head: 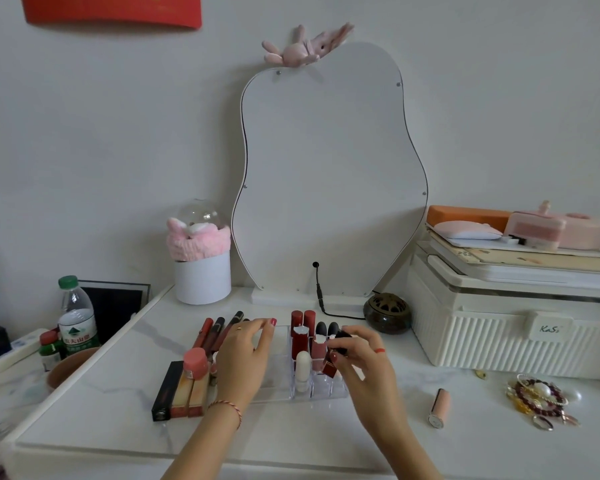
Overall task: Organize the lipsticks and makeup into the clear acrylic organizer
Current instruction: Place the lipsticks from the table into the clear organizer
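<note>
Two hands: I see both over the clear organizer (302, 393) on the table (118, 420).
Left hand (246, 355): fingers relaxed, covering the organizer's left part.
Right hand (364, 362): pinching a dark lipstick (335, 355), its lower end hidden among the compartments.
Pink lipstick (439, 407): lying apart, on the right.

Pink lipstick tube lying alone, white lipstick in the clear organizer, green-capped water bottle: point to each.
Pink lipstick tube (439, 407), head view, mid-barrel.
White lipstick (302, 369), head view, upper body.
Green-capped water bottle (77, 320), head view, label.
</note>
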